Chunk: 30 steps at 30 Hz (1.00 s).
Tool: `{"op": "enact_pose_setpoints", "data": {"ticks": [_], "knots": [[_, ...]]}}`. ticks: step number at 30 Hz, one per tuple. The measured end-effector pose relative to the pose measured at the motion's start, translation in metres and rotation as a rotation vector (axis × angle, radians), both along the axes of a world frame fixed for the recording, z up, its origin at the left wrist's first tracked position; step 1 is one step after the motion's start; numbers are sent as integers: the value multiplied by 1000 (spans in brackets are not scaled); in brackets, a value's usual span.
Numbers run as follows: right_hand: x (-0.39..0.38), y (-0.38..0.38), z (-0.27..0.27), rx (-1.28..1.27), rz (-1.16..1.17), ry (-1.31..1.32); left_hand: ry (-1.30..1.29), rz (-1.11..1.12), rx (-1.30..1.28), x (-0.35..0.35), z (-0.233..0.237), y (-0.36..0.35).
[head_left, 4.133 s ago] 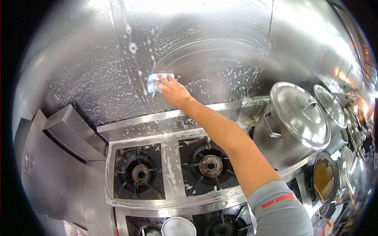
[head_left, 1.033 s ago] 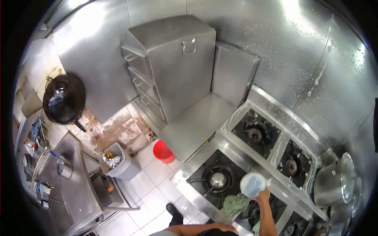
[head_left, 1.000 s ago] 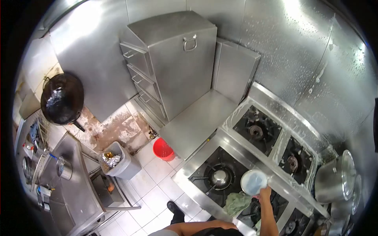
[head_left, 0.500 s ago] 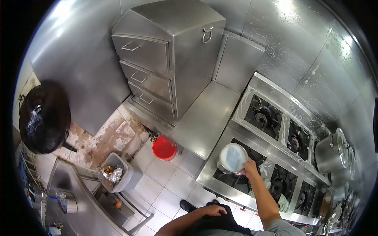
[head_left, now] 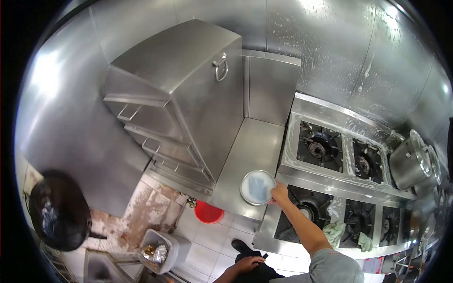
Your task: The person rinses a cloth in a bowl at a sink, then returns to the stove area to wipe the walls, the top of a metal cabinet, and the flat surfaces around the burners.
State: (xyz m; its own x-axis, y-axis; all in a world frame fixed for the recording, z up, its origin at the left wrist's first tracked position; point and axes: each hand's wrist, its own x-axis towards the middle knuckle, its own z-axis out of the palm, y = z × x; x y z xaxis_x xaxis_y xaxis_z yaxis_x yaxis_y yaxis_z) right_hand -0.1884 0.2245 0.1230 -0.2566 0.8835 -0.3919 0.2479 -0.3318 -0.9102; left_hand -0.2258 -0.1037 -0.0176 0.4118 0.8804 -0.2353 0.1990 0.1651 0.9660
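My right hand point(head_left: 279, 193) is closed on the right-hand rim of a round metal pot point(head_left: 246, 198) with whitish, foamy liquid in it. In this view the pot overlaps the front part of the steel counter point(head_left: 257, 146), just left of the stove. Low in the view, my left hand point(head_left: 250, 264) is loosely curled in front of the dark apron point(head_left: 257, 274); the inside of its fingers is hidden. Two pale green cloths, one point(head_left: 334, 232) larger and the other point(head_left: 364, 242) smaller, lie on the front burners near my right forearm.
The stove point(head_left: 302, 181) has soap suds on its back section. Lidded steel pots point(head_left: 406, 162) stand at its right end. A steel cabinet point(head_left: 207, 104) rises behind the counter. On the floor are a red bucket point(head_left: 208, 212) and a grey bin point(head_left: 178, 252). A black wok point(head_left: 61, 212) is at left.
My right hand has carried the pot left, from over the front burner to the counter. The view has turned and shifted. My left hand stays curled low by the apron.
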Motion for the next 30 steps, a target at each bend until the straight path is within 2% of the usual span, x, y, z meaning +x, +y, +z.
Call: {"op": "enact_pose_setpoints", "data": {"ticks": [1, 3, 4, 5, 8, 9, 10, 11, 12, 14, 15, 16, 17, 18, 19, 21, 22, 23, 24, 26, 27, 29, 30], "knots": [[-1, 10, -10, 17, 61, -17, -28, 21, -111, -10, -10, -3], [-5, 22, -24, 9, 103, -22, -90, 29, -138, -26, -10, 4], [-7, 28, -30, 96, 139, -81, -168, 51, -145, -31, -9, 9], [-9, 33, -32, 182, 176, -146, -17, -37, -133, -35, 2, 23], [-10, 37, -20, 157, 181, -225, 43, -46, -149, -32, -28, 38], [-9, 29, -13, 118, 180, -238, 14, -36, -170, -35, -22, 37], [-11, 21, -2, 496, 116, -373, -11, -25, -186, -43, -12, 47], [-13, 17, 7, 887, 49, -499, 226, -108, -199, -48, 21, 62], [-13, 15, 15, 876, 43, -503, 226, -118, -207, -51, 23, 64], [-14, 7, 21, 1038, 526, -753, 468, -141, -170, -57, 26, 70], [-20, 3, 17, 1025, 517, -758, 366, -80, -173, -61, 23, 70], [-30, -2, 13, 902, 595, -755, 365, -96, -176, -64, 21, 70], [-38, -5, 10, 778, 667, -749, 289, -11, -159, -68, 24, 70], [-45, -9, 12, 769, 657, -754, 214, 76, -141, -72, 29, 72], [-52, -11, 17, 788, 620, -775, 214, 66, -139, -77, 35, 71], [-64, -8, 26, 812, 576, -794, 96, 367, -57, -92, 50, 67], [-69, -7, 29, 695, 572, -801, 96, 364, -57, -101, 56, 66], [-71, -5, 30, 581, 568, -805, 136, 456, -7, -112, 61, 67], [-72, -4, 28, 583, 569, -804, 175, 551, 44, -118, 73, 72], [-73, -2, 26, 513, 553, -830, 101, 731, -123, -126, 100, 87], [-69, -1, 29, 519, 547, -830, 6, 798, -19, -130, 92, 94], [-55, 0, 38, 627, 523, -656, -63, 857, -7, -133, 102, 121], [-52, -1, 37, 639, 512, -659, -132, 919, 0, -133, 106, 133]]}}
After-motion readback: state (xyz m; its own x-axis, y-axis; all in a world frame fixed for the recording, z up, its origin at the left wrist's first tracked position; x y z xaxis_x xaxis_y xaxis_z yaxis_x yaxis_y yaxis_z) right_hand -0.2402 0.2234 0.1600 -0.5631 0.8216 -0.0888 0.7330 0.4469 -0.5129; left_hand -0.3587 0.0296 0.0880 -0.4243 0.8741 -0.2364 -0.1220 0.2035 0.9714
